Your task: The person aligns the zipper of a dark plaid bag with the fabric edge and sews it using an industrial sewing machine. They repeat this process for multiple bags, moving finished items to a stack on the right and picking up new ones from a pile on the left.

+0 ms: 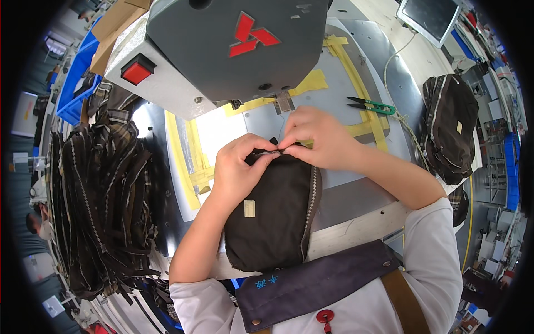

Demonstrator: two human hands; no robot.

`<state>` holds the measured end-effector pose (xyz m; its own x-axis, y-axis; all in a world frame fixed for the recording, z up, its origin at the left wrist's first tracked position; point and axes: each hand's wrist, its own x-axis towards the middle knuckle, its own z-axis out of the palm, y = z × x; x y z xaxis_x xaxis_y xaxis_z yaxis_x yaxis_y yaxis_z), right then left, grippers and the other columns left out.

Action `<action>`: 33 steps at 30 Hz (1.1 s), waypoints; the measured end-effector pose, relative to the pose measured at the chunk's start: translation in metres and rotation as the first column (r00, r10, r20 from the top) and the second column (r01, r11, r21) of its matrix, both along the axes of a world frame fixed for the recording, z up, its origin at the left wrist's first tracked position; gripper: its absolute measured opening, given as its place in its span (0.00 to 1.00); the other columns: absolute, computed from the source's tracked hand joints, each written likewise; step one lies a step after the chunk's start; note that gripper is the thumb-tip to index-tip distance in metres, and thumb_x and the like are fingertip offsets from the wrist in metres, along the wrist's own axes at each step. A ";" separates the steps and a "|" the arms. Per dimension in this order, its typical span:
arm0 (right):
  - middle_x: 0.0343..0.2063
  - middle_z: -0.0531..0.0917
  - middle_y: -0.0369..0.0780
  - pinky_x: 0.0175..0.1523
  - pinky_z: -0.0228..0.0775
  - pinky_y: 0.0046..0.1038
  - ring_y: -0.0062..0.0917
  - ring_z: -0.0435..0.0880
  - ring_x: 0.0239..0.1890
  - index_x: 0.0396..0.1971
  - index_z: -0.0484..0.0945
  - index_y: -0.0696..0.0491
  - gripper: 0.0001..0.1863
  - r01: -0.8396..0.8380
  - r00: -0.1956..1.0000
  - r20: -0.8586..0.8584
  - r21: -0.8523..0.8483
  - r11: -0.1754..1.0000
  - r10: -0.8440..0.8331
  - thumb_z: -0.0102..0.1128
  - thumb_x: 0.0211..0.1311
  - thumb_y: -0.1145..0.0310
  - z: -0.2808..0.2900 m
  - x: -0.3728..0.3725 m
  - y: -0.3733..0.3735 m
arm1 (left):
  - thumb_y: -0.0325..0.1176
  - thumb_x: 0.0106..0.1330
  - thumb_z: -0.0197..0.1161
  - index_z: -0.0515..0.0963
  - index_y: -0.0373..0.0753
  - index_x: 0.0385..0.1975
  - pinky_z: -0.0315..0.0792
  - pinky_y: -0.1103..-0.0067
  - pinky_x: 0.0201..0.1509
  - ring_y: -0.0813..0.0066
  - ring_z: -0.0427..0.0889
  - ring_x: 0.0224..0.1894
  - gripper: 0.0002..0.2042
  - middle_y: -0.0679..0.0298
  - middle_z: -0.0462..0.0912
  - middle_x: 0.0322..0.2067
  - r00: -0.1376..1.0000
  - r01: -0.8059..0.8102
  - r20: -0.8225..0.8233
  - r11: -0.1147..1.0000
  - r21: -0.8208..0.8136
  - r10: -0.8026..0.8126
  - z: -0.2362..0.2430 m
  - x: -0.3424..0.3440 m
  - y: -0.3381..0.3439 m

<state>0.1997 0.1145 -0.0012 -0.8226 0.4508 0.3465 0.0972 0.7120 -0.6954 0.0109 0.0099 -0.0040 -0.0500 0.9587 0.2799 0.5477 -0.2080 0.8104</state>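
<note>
A dark brown fabric pouch (272, 214) with a zipper down its right side and a small pale label lies before me, its lower end toward my body. My left hand (240, 164) pinches the pouch's top edge between thumb and fingers. Close beside it, my right hand (314, 139) pinches the same edge, the fingertips of both hands nearly meeting. A short dark tab sticks up between them. Just beyond my fingers is the metal presser foot (284, 102) of a grey sewing machine (239, 50). What lies inside the pinched fold is hidden.
Green-handled thread snips (374, 106) lie right of the machine on the plate marked with yellow tape (364, 78). Many dark zippered pieces (100, 206) are heaped at left, near a blue bin (75, 103). Another dark pouch (449, 128) sits at right. A red switch (137, 70) is on the machine's side.
</note>
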 end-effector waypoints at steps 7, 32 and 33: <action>0.30 0.82 0.35 0.42 0.70 0.26 0.21 0.79 0.36 0.31 0.81 0.56 0.09 0.079 0.989 0.148 -0.527 0.846 0.000 0.63 0.60 0.65 0.005 -0.005 0.008 | 0.19 0.49 0.70 0.79 0.35 0.28 0.75 0.77 0.34 0.68 0.83 0.30 0.08 0.62 0.83 0.28 0.990 0.140 0.025 0.989 0.053 -0.142 -0.002 -0.002 0.001; 0.24 0.81 0.37 0.31 0.67 0.22 0.15 0.75 0.25 0.31 0.81 0.61 0.07 0.280 0.959 0.212 -0.568 0.774 -0.191 0.62 0.60 0.72 0.006 -0.005 -0.017 | 0.24 0.45 0.73 0.80 0.41 0.26 0.79 0.74 0.37 0.65 0.84 0.37 0.09 0.65 0.81 0.40 0.963 0.051 -0.266 0.954 0.294 0.031 -0.009 0.000 0.002; 0.24 0.81 0.35 0.30 0.66 0.20 0.12 0.74 0.25 0.32 0.81 0.61 0.06 0.295 0.953 0.232 -0.565 0.771 -0.195 0.62 0.60 0.73 0.007 -0.005 -0.016 | 0.24 0.45 0.73 0.79 0.41 0.25 0.79 0.74 0.37 0.65 0.84 0.38 0.09 0.65 0.81 0.40 0.949 0.084 -0.314 0.933 0.351 0.032 -0.007 0.001 0.002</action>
<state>0.1947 0.0982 0.0059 -0.6749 0.7178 -0.1708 0.3504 0.1082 -0.9303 0.0119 0.0119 -0.0112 0.1180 0.7922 0.5988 0.7486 -0.4672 0.4706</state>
